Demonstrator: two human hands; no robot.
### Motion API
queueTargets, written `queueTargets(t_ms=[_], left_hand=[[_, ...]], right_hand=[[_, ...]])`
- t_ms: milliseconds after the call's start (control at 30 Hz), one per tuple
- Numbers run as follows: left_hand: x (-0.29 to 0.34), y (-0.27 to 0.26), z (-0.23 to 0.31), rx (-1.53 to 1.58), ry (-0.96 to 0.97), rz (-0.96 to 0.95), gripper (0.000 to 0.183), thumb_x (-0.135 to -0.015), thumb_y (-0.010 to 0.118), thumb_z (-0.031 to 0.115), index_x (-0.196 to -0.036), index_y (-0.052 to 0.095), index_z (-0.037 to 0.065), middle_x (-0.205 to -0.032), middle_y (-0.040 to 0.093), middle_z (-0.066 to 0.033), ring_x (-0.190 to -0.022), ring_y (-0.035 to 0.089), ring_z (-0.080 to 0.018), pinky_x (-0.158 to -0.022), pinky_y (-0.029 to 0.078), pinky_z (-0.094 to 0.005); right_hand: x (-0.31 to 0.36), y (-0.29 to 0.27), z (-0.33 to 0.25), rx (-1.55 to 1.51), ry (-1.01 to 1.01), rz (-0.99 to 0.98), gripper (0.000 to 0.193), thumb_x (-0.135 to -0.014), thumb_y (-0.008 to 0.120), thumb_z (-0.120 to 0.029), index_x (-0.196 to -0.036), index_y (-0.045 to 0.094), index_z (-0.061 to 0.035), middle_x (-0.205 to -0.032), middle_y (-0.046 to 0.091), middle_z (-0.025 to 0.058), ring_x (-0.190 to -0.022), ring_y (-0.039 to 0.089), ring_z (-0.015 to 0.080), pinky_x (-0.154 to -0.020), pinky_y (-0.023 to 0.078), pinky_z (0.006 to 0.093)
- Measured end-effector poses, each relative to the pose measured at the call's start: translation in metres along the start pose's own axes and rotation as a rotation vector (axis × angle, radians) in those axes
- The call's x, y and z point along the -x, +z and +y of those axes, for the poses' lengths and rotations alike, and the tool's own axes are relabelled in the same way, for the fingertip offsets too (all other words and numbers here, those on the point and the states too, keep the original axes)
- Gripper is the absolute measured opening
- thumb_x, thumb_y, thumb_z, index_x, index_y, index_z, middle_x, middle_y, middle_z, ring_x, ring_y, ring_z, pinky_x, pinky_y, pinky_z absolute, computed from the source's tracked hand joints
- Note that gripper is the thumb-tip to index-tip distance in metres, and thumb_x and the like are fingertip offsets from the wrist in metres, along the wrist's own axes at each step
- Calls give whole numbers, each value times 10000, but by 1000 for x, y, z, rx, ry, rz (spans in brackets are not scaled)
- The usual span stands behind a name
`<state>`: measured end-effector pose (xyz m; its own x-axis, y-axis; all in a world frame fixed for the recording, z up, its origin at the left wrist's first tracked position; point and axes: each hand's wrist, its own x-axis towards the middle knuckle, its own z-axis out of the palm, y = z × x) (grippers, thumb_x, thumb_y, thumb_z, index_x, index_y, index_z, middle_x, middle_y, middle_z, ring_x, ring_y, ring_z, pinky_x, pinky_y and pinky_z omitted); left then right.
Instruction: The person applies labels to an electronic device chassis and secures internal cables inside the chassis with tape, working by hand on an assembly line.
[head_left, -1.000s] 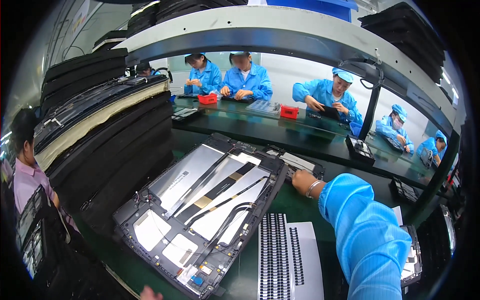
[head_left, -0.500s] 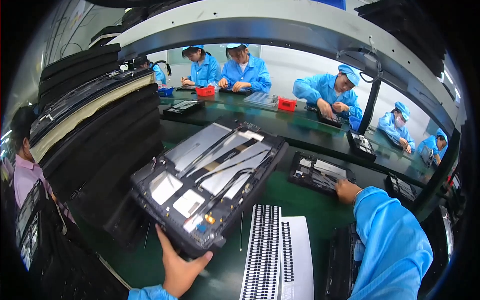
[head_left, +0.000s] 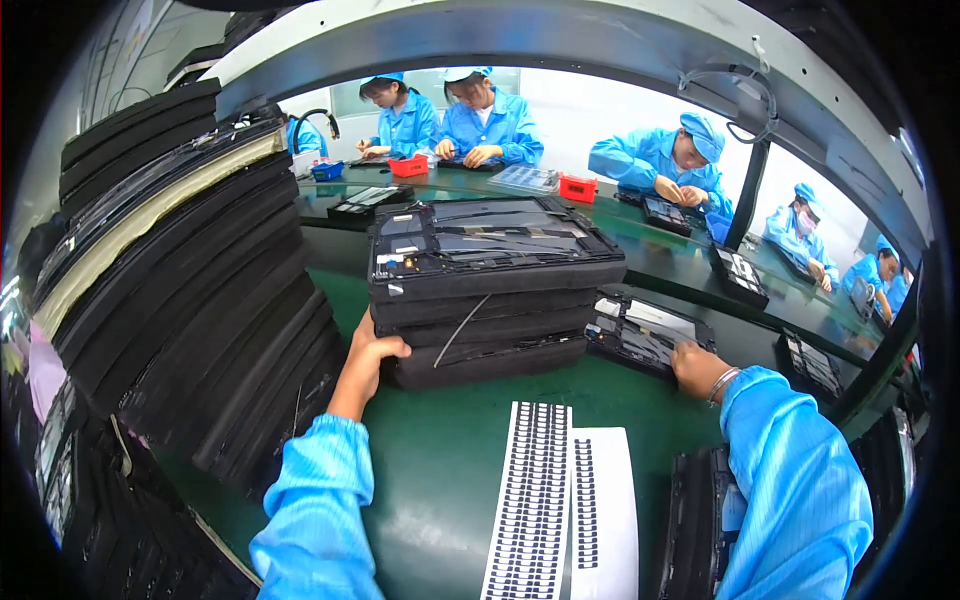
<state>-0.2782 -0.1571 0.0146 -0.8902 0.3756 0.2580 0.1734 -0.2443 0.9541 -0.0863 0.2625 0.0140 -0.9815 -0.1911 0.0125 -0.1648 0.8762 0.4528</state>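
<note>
My left hand [head_left: 366,362] grips the near left corner of a stack of black foam trays [head_left: 480,345], thumb on the front side, other fingers mostly hidden. On top lies an opened tablet [head_left: 500,232] with grey battery cells and dark ribbon cables. A thin wire [head_left: 460,332] hangs down the stack's front. To the right, my right hand [head_left: 697,368] has its fingers closed at the near right edge of a single tray holding another opened tablet [head_left: 645,328]. Below them lie a sheet of small black stickers [head_left: 535,500] and a narrower white sheet [head_left: 610,510].
A tall pile of black foam trays [head_left: 200,330] stands at the left. More trays [head_left: 695,520] stand by my right forearm. Beyond runs a green conveyor line [head_left: 560,215] with red bins [head_left: 577,189] and co-workers in blue. A metal beam [head_left: 500,45] crosses overhead.
The stack in my left hand was nearer and tilted towards me; now it is farther forward and level. My right hand stays at the single tray's edge.
</note>
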Motion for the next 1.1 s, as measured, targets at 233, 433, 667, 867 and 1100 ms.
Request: queueTargets(t_ms=[233, 433, 667, 867, 1100], left_hand=[[-54, -34, -31, 267, 87, 138, 385, -544, 507, 42, -923, 546, -13, -798, 542, -15, -740, 486, -131, -700, 368, -221], [-55, -2, -62, -163, 59, 799, 460, -653, 556, 223, -1027, 527, -44, -969, 567, -147, -934, 527, -258, -827, 379, -319], [-108, -48, -95, 49, 137, 721, 537, -726, 471, 352, -1141, 466, 12, -1146, 473, -184, -1087, 407, -368, -903, 330, -444], [-82, 23, -23, -249, 262, 1008, 525, -786, 519, 237, -1196, 365, -53, -1248, 337, -234, -1158, 313, -351, -965, 244, -408], [-89, 84, 22, -837, 492, 654, 746, -840, 419, 415, -1282, 120, -107, -1316, -46, -368, -1246, -18, -471, -975, 89, -551]], right_hand=[[-18, 9, -7, 42, -60, 50, 185, -637, 522, -102, -752, 530, 42, -753, 533, 201, -735, 543, 327, -684, 462, 373], [-18, -10, -13, 71, -42, 87, 158, -680, 486, -73, -770, 540, 44, -776, 525, 183, -713, 544, 309, -617, 483, 355], [-30, -2, -30, 140, -90, 168, 168, -684, 497, -77, -790, 553, 40, -763, 520, 161, -699, 547, 283, -571, 498, 349], [-25, -9, -29, 82, -57, 196, 159, -681, 505, -83, -777, 549, 35, -765, 507, 159, -696, 539, 275, -558, 497, 350], [-39, -14, -38, 47, -94, 244, 160, -672, 507, -65, -778, 549, 48, -760, 506, 167, -701, 539, 273, -557, 496, 333]])
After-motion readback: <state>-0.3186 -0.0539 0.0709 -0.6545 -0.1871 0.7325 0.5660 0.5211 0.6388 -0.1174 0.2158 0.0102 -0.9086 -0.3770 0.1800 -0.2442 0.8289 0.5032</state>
